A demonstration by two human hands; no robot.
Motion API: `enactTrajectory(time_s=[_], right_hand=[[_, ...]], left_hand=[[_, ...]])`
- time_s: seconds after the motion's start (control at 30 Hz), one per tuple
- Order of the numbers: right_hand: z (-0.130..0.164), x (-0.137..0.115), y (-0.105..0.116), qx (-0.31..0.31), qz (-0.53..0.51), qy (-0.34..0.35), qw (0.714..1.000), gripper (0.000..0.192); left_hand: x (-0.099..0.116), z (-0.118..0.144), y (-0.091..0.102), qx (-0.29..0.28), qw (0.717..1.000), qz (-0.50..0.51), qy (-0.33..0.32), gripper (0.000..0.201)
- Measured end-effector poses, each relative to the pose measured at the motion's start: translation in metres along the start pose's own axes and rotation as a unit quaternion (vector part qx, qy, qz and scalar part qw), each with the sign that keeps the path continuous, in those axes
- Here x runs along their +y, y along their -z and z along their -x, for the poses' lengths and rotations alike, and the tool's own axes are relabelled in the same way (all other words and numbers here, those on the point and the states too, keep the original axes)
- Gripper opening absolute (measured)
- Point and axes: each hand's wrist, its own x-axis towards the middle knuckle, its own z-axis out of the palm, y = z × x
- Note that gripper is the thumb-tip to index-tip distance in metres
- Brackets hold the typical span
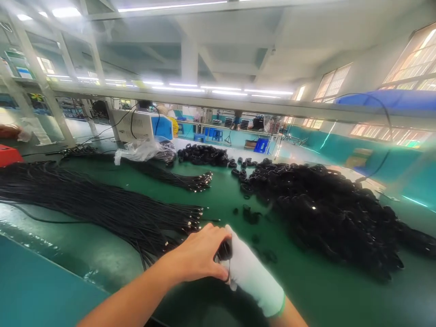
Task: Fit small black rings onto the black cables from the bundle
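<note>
My bare left hand (204,252) reaches in from the lower left, with thumb and fingers curled around a small black cable coil (225,250). Against its other side presses my right hand (247,268), in a white glove with a green cuff. Both hands meet at this coil, low over the green table, and the fingers cover most of it. Just left of them lie the metal-tipped ends of a long bundle of straight black cables (112,206). A big heap of black coiled cables (323,209) lies to the right.
A second cable bundle (170,177) lies farther back, near a clear plastic bag (139,150). Behind stands a white and blue machine (143,125). A smaller coil pile (204,154) sits at the far edge. A metal shelf beam (211,100) crosses above the table.
</note>
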Motion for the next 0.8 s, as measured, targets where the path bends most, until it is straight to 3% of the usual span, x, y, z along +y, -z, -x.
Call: enactTrajectory(time_s=[0.1,0.2,0.27,0.3,0.37,0.47,0.57,0.7,0.8], right_hand=[[0.001,-0.003,-0.003,0.06,0.046,0.022,0.997,0.076],[0.009,-0.019,-0.002,0.127,0.147,0.065,0.979,0.043],[0.017,-0.029,0.003,0.149,0.166,0.096,0.97,0.024],[0.02,-0.032,0.006,0.13,0.138,0.105,0.976,0.022],[0.025,-0.033,0.012,0.017,0.014,0.105,0.994,0.033],[0.027,-0.026,0.02,-0.155,-0.201,0.115,0.96,0.049],[0.023,-0.018,0.018,-0.186,-0.28,0.159,0.928,0.049],[0.02,-0.015,0.009,-0.195,-0.288,0.171,0.922,0.053],[0.02,-0.016,0.006,-0.185,-0.305,0.164,0.92,0.054]], left_hand=[[-0.006,-0.009,0.007,-0.053,0.997,-0.032,0.041,0.047],[-0.019,-0.021,0.014,-0.136,0.987,0.081,0.038,0.024],[-0.024,-0.027,0.01,-0.134,0.98,0.14,0.041,0.02],[-0.025,-0.028,0.006,-0.125,0.98,0.147,0.045,0.021],[-0.024,-0.026,-0.005,-0.11,0.982,0.143,0.05,0.019],[-0.016,-0.016,-0.011,-0.087,0.98,0.169,0.058,0.016],[-0.005,-0.007,0.002,-0.029,0.948,0.31,0.07,0.013],[0.009,-0.003,0.017,0.026,0.886,0.461,0.042,0.018],[0.015,0.0,0.015,0.11,0.903,0.414,0.017,0.019]])
